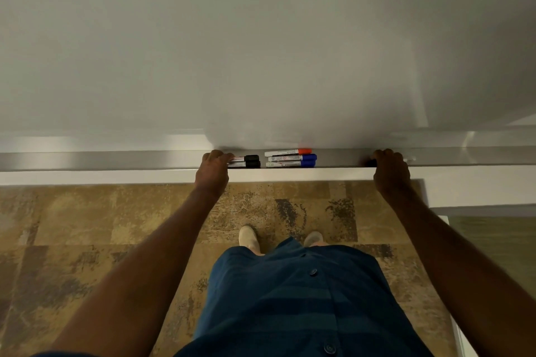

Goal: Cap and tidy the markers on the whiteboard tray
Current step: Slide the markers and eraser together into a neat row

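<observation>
A long grey metal whiteboard tray [116, 160] runs the full width of the view below a plain white whiteboard [261, 38]. Five markers lie on it lengthwise, all capped, caps pointing right.

Toward the middle of the tray, two white-barrelled markers with black caps [246, 161] lie side by side, one behind the other. Just to their right, apart by a small gap, sits a group of three: a white marker with an orange-red cap [287, 152] nearest the board, and two white markers with blue caps [292, 161] in front of it, the front one near the tray's front edge.

The left hand [214, 172] reaches over the tray's front edge, its fingers curled down onto the left ends of the two black-capped markers, touching their barrels; whether it truly pinches them cannot be told.

The right hand [390, 169] rests farther right along the tray, well apart from the three markers, fingers curled closed over the front edge. A dark object [370, 163] shows at its fingers and a small white bit [409, 159] just past its knuckles; what the hand holds cannot be told.

Below, a blue striped buttoned garment [295, 298] and pale shoes [250, 238] stand over mottled tan flooring [87, 226].
</observation>
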